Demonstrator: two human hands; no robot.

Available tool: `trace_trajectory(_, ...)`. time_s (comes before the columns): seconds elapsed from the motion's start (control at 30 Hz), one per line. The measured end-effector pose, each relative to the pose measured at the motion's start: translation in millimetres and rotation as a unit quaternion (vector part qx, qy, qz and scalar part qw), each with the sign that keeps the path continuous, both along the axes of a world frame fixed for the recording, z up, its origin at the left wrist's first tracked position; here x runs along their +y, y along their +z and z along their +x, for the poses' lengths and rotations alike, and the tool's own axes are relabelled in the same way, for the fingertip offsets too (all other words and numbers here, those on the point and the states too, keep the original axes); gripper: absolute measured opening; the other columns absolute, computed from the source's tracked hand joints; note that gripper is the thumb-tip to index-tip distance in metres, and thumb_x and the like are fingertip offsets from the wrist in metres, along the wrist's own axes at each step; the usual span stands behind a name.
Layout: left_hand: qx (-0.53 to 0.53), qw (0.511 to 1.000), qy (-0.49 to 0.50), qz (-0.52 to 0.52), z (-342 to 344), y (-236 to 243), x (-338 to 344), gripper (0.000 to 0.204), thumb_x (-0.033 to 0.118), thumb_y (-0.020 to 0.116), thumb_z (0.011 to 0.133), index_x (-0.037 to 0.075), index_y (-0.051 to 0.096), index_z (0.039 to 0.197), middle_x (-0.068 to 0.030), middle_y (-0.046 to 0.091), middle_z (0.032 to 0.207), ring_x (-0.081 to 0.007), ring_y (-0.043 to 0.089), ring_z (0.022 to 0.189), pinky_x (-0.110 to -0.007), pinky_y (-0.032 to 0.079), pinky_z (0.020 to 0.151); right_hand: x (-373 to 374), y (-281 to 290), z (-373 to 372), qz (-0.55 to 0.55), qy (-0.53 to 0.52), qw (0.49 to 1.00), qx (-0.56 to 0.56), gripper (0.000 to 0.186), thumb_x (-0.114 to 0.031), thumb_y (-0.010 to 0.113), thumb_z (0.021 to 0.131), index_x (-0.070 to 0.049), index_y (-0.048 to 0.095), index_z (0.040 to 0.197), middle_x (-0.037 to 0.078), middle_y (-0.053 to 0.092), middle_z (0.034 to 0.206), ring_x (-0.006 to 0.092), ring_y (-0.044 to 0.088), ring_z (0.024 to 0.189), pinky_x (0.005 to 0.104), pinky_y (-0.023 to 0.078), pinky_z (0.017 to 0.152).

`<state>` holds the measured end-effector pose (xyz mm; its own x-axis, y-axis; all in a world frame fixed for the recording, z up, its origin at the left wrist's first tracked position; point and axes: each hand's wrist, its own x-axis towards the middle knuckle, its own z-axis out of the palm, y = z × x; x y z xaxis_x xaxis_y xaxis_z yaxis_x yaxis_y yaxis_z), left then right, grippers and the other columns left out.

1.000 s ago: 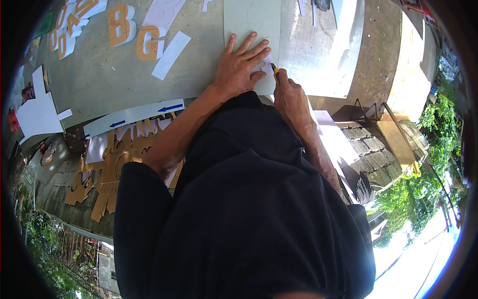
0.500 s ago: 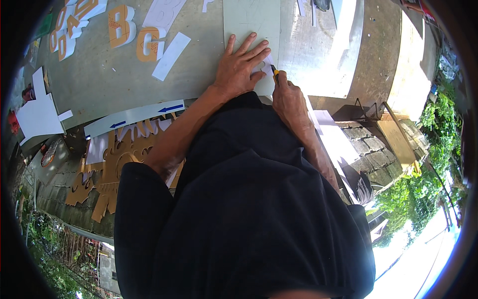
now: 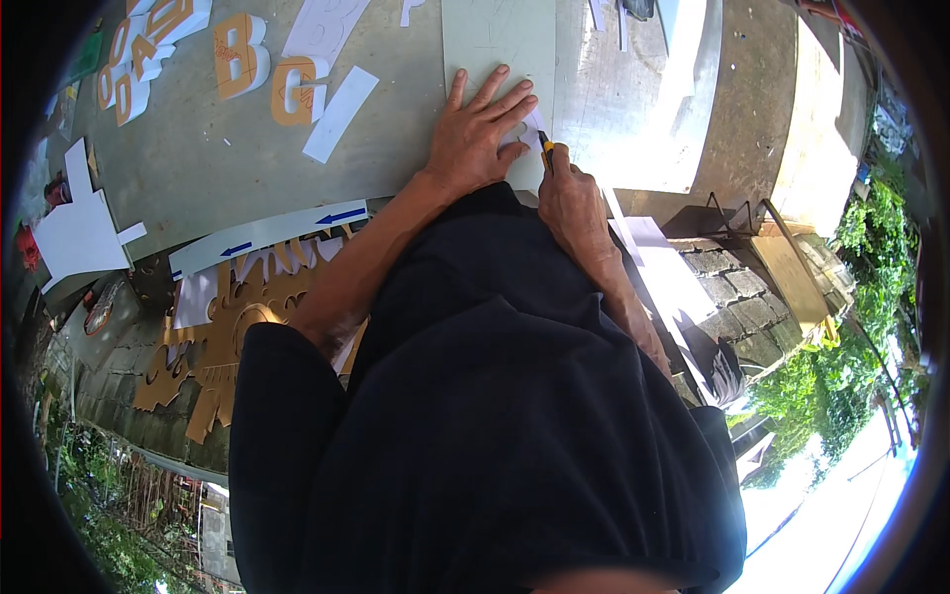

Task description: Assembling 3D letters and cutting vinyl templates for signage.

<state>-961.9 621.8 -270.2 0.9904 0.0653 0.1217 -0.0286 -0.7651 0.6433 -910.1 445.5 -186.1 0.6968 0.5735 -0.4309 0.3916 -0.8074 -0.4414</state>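
Note:
My left hand [image 3: 477,134] lies flat with spread fingers, pressing on a small white sheet piece [image 3: 534,121] over a long pale grey board [image 3: 498,38]. Most of that piece is hidden beneath the palm and fingers. In my right hand [image 3: 576,206] is a yellow-and-black utility knife [image 3: 547,148], its tip pointing up and left at the white piece beside my left thumb. Whether the blade touches the piece is too small to tell.
Left on the grey table [image 3: 327,183] are thick white block letters with tan faces [image 3: 237,57] and a white strip [image 3: 340,114]. A long strip with blue arrows [image 3: 267,236] and tan cut-out sheets [image 3: 233,337] lie nearer. White panels [image 3: 663,262] lean at right by stone blocks [image 3: 737,292].
My right hand and the knife have shifted very slightly up and left. My left hand keeps its place on the white piece.

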Motion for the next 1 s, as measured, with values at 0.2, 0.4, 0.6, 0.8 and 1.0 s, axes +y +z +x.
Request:
trace_trajectory(0.2,-0.001,1.0,0.0,-0.009,-0.1,0.3,-0.7,0.059,0.033,0.078,0.087,0.016,0.064,0.142,0.0035,0.052,0.158,-0.0246,0.033,0.154,-0.066,0.015,0.124,0.0,-2.0,-1.5,0.001,-0.007,1.0,0.007,0.021,-0.004,0.055,0.096,0.006,0.045,0.112,0.031,0.067,0.08,0.0511,0.07,0.073,0.0574,0.057,0.063)
trace_trajectory(0.4,-0.004,1.0,0.005,-0.009,0.2,0.1,-1.0,0.059,0.034,0.079,0.086,0.015,0.065,0.14,0.0022,0.054,0.156,-0.0254,0.034,0.154,-0.066,0.015,0.124,-1.1,2.8,4.7,-0.015,0.008,1.0,0.004,0.021,-0.005,0.055,0.096,0.004,0.046,0.113,0.03,0.067,0.08,0.0498,0.07,0.073,0.0575,0.057,0.064)
trace_trajectory(0.6,-0.012,1.0,0.029,-0.005,-4.6,3.2,-3.7,0.068,0.039,0.082,0.084,0.01,0.062,0.142,-0.0022,0.053,0.156,-0.0284,0.034,0.154,-0.061,0.017,0.126,-2.8,18.6,41.9,-0.043,0.122,0.991,-0.024,0.019,-0.006,0.055,0.097,0.001,0.052,0.114,0.023,0.066,0.076,0.0449,0.07,0.072,0.0547,0.056,0.065)
trace_trajectory(0.8,-0.009,0.999,-0.038,0.019,-7.9,-3.2,15.1,0.066,0.04,0.074,0.091,0.009,0.056,0.146,-0.0035,0.048,0.16,-0.0285,0.033,0.154,-0.057,0.019,0.127,3.2,21.9,57.0,-0.05,0.201,0.978,-0.012,0.019,-0.006,0.056,0.098,0.001,0.055,0.115,0.023,0.067,0.076,0.0412,0.071,0.07,0.0518,0.055,0.064)
trace_trajectory(1.0,-0.024,0.998,-0.051,0.04,-12.3,-9.2,17.8,0.057,0.045,0.063,0.098,0.019,0.057,0.148,0.0023,0.047,0.161,-0.0266,0.031,0.155,-0.057,0.021,0.127,-4.2,17.0,42.0,-0.047,0.168,0.984,-0.021,0.019,-0.005,0.054,0.099,0.001,0.053,0.117,0.023,0.067,0.078,0.0431,0.071,0.071,0.0539,0.056,0.065)
